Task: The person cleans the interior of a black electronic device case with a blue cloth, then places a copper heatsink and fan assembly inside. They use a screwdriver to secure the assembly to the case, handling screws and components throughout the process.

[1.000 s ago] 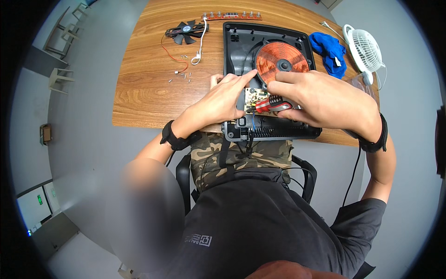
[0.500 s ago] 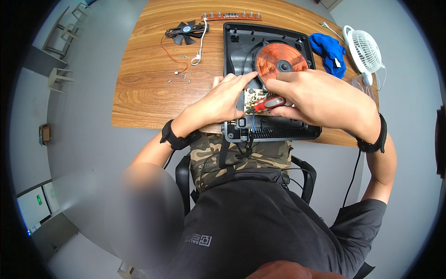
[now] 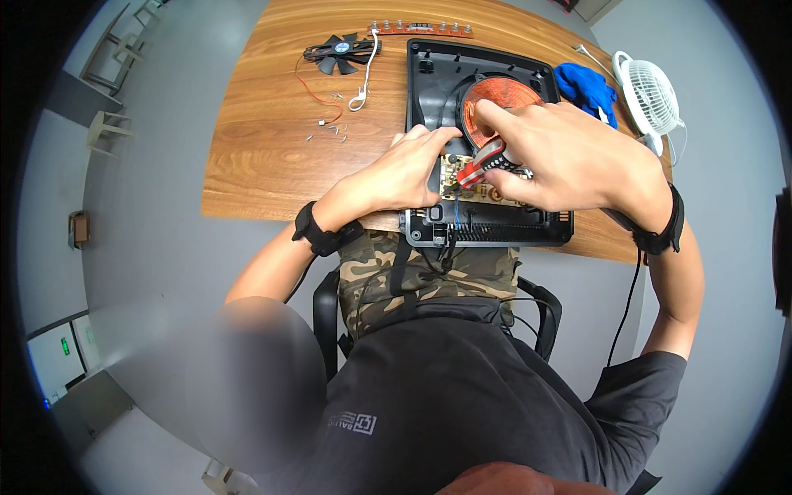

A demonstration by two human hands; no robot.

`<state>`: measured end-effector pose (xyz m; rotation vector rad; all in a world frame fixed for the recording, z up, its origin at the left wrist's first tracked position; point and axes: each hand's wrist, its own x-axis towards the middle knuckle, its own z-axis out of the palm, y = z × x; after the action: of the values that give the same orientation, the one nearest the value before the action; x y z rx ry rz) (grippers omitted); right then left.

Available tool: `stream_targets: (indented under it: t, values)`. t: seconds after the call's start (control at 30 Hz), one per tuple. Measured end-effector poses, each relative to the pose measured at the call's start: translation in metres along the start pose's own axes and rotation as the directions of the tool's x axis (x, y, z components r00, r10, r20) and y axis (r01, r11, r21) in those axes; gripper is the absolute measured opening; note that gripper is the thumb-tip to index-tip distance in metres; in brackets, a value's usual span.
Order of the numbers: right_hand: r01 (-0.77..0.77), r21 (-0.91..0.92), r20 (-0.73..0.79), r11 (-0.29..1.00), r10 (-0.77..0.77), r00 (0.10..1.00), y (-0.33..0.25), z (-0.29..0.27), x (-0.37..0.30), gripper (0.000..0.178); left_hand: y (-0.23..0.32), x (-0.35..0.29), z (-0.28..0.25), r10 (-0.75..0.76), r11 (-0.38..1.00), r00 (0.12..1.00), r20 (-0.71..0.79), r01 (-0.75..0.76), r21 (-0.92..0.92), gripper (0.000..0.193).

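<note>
Right hand (image 3: 561,161): curled around a red-and-grey tool handle (image 3: 474,171), angled over the beige circuit board (image 3: 472,196) between the hands. Left hand (image 3: 404,169): thumb and forefinger spread, against the black plastic housing (image 3: 441,66), seemingly gripping nothing. Work judged partway: black bladed fan (image 3: 340,51) and small silver screws (image 3: 344,128) loose beyond the left hand; board and round copper coil (image 3: 499,89) in the housing.

The right fingers (image 3: 500,122) are farther up than before and now hide the middle of the coil (image 3: 501,87). The tool (image 3: 472,174) in them tips up more steeply than it did. More of the board (image 3: 477,195) now shows below them. The whole view is shifted a little.
</note>
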<state>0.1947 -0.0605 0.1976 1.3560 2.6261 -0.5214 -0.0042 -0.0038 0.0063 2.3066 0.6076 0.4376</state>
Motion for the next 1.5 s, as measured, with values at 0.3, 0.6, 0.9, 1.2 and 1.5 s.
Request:
stream_targets:
  t: [0.3,0.6,0.9,1.2,1.5]
  values:
    - [0.111,-0.001,-0.013,0.994,-0.111,0.994,0.005,0.002,0.001,0.037,0.001,-0.002,0.000,0.003,0.998,1.000,0.014,-0.004,0.062,0.086]
    - [0.006,-0.238,-0.143,0.971,-0.041,0.989,0.000,0.018,0.017,0.057,-0.003,0.000,0.003,0.008,0.993,1.000,0.016,-0.010,0.116,0.083]
    - [0.142,-0.040,-0.074,0.989,-0.145,0.987,-0.005,0.008,0.006,0.036,0.001,-0.002,-0.001,0.029,0.992,1.000,0.005,-0.030,0.125,0.080]
    - [-0.020,-0.242,-0.187,0.970,-0.027,0.982,-0.010,0.022,0.021,0.042,0.001,-0.001,-0.004,-0.014,0.992,0.996,0.085,0.002,0.129,0.083]
    - [0.187,-0.131,-0.150,0.974,-0.206,0.967,0.003,0.024,0.005,0.036,-0.001,-0.002,-0.001,0.032,0.991,0.999,0.042,-0.038,0.129,0.085]
